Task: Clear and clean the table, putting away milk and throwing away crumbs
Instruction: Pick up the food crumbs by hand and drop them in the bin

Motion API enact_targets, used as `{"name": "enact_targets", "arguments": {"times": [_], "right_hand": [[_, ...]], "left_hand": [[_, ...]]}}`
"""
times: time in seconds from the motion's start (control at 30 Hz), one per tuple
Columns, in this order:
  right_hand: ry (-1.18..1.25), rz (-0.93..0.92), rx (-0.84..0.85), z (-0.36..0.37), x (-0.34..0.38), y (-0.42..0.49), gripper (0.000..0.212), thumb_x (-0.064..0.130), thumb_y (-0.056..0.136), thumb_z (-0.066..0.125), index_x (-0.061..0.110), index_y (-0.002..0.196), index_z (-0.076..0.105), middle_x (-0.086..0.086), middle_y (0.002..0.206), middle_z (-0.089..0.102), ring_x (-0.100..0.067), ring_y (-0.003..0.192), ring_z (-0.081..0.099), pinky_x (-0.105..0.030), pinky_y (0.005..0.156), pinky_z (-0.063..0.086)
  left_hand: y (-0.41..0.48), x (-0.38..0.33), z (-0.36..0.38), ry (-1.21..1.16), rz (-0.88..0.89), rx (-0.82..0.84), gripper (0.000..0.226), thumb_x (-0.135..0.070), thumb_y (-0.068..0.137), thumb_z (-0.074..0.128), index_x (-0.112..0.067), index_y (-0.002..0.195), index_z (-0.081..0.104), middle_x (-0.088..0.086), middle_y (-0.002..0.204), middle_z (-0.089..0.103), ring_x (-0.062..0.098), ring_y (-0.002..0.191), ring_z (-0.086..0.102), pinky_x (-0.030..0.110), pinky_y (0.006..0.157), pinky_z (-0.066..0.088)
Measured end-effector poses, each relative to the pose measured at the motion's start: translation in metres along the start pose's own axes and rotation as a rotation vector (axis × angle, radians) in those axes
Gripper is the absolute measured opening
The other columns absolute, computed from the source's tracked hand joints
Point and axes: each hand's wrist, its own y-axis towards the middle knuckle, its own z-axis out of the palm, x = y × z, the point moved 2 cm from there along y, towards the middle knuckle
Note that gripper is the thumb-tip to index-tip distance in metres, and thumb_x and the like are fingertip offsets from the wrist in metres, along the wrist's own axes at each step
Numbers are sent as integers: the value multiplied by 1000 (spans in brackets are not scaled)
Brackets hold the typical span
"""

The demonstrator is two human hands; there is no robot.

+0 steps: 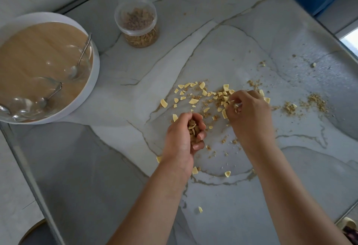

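Pale yellow flakes and brown crumbs (193,97) lie scattered over the middle of the grey marble table (96,167). My left hand (184,138) is cupped around a handful of gathered crumbs and flakes, held just above the table. To its right, my right hand (248,109) rests on the table with its fingertips pinched on a few flakes at the edge of the scatter. More brown crumb piles (313,101) lie further right. No milk is in view.
A round white tray (95,66) with a wooden base sits at the left, holding glass bowls (77,62) and spoons (83,52). A clear plastic jar (138,23) of cereal stands behind the scatter. The table's edges run along the left and right.
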Motion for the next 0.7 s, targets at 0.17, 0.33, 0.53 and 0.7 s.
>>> {"name": "enact_targets", "arguments": {"times": [0.17,0.33,0.53,0.7], "right_hand": [[-117,-82,24,-1,-1,3,14,11,88,62,9,101,68,-7,99,63,-23,81,58,-29,63,47],[-156,-117,18,-13,-7,14,15,9,91,57,6,98,70,-9,92,66,-24,70,60,-31,60,52],[135,52,-59,-37,-8,-1,14,12,87,66,22,93,75,8,82,72,-3,70,65,-4,64,45],[364,-45,44,-51,30,-42,15,20,82,74,26,96,75,18,84,70,2,71,68,-9,65,52]], "left_hand": [[-4,1,1,41,-5,-26,28,-15,97,45,-10,74,61,3,60,56,12,46,43,20,39,23],[-5,0,2,47,-16,-44,27,-14,97,46,-10,76,62,3,58,57,12,45,46,20,38,30],[-3,5,14,6,-40,-11,30,-15,98,46,-6,79,68,8,66,65,17,55,62,27,52,55],[1,10,24,-124,-111,59,32,-13,99,45,-3,77,65,12,75,66,19,68,67,31,70,60]]}}
